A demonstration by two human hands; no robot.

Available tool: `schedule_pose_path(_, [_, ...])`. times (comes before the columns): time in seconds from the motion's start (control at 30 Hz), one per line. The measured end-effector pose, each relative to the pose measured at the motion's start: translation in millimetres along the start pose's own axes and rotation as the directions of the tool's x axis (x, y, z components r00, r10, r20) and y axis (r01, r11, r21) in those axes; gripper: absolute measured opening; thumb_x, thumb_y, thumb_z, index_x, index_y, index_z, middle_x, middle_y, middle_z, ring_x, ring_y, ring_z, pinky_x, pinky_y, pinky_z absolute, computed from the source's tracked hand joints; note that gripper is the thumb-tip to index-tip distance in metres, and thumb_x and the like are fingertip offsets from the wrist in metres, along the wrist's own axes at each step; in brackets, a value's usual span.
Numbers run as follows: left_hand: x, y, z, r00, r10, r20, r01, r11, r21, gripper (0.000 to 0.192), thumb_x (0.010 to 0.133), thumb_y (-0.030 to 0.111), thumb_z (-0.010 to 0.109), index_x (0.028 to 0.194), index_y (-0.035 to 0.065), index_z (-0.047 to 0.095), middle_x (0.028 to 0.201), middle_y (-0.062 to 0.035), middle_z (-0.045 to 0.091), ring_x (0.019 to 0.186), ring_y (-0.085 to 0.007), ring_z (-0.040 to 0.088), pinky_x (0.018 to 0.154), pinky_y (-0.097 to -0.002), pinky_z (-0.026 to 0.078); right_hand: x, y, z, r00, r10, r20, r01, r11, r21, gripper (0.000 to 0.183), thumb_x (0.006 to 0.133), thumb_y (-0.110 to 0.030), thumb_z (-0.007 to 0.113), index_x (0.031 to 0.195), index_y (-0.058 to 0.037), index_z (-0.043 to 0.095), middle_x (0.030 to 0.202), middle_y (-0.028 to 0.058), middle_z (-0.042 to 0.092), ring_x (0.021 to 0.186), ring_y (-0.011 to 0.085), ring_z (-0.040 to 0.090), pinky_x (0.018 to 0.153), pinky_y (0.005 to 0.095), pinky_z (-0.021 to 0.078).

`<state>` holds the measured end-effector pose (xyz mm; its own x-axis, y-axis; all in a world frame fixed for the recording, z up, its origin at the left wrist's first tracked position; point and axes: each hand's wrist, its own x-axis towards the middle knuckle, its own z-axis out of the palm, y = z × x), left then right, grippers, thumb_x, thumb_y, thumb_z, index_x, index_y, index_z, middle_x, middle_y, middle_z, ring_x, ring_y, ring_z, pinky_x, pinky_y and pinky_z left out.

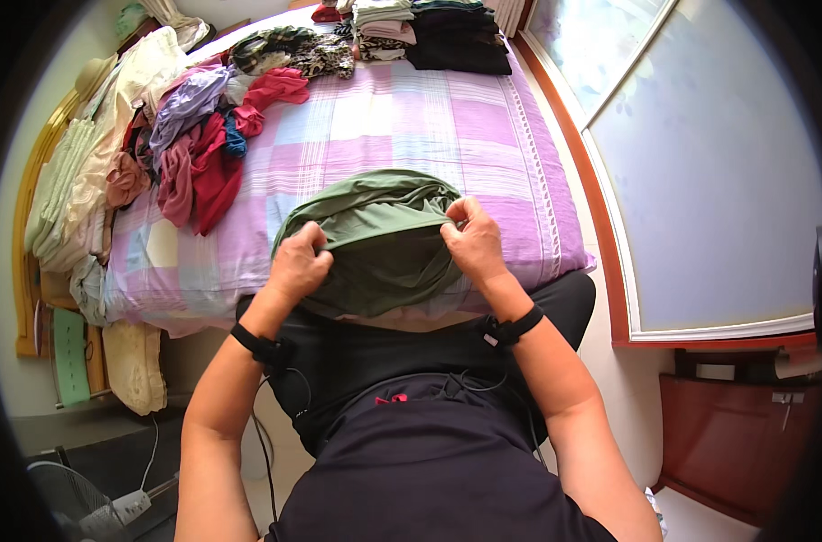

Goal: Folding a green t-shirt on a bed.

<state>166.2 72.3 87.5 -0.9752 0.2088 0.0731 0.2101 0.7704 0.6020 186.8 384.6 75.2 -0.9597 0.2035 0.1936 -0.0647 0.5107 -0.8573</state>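
Note:
A green garment (384, 217) of thin, smooth cloth is held up by both hands over the near edge of the bed. My left hand (301, 263) pinches its rim on the left. At the right end of the same rim, my right hand (474, 238) grips the cloth between thumb and fingers. The edge runs nearly straight between the two hands, and a darker opening sags beneath it. Behind that edge the fabric lies bunched in curved folds. Which kind of garment it is cannot be told.
A plaid bedspread (384, 129) covers the bed. Loose clothes (201, 149) lie heaped at its left, and folded stacks (458, 40) stand at the far end. A sliding-door wardrobe (715, 190) flanks the right side. A mesh basket (72, 494) and a power strip (123, 508) are at lower left.

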Motion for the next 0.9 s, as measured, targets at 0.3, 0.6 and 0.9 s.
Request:
schedule_pose_path(0.3, [25.6,31.1,-78.5,0.990,0.075,0.117,0.030,0.706,-0.707,0.011,0.090,0.009,0.069,0.088,0.0074,0.058,0.080,0.0069,0.054,0.074,-0.0024,0.048,0.066,-0.0208,0.039,43.0,-62.6,-41.2,0.994,-0.077,0.082,0.051,0.959,0.278,0.015,0.087,-0.009,0.064,0.098,-0.0014,0.071,0.067,-0.0012,0.059,0.060,0.0064,0.053,0.056,0.0256,0.0444])
schedule_pose_path(0.6, [19.6,44.9,-104.8,0.861,0.168,0.481,0.233,0.710,-0.665,0.041,0.080,0.022,0.089,0.078,0.0153,0.049,0.075,0.0108,0.048,0.069,-0.0010,0.040,0.062,-0.0208,0.030,46.7,-91.7,-72.3,0.920,-0.069,0.387,-0.175,0.809,0.562,0.016,0.095,-0.005,0.065,0.109,0.0008,0.068,0.093,0.0040,0.072,0.078,0.0072,0.066,0.071,0.0227,0.0554])
schedule_pose_path(0.9, [23.7,37.0,-126.5,0.929,0.160,0.334,0.159,0.641,-0.750,0.034,0.096,0.022,0.074,0.075,0.0148,0.049,0.074,0.0103,0.047,0.071,-0.0014,0.040,0.065,-0.0204,0.033,26.8,-95.5,-99.4,0.738,0.048,0.674,-0.447,0.783,0.433,0.037,0.087,-0.018,0.083,0.117,-0.0032,0.068,0.087,-0.0004,0.069,0.076,0.0067,0.063,0.067,0.0233,0.0537])
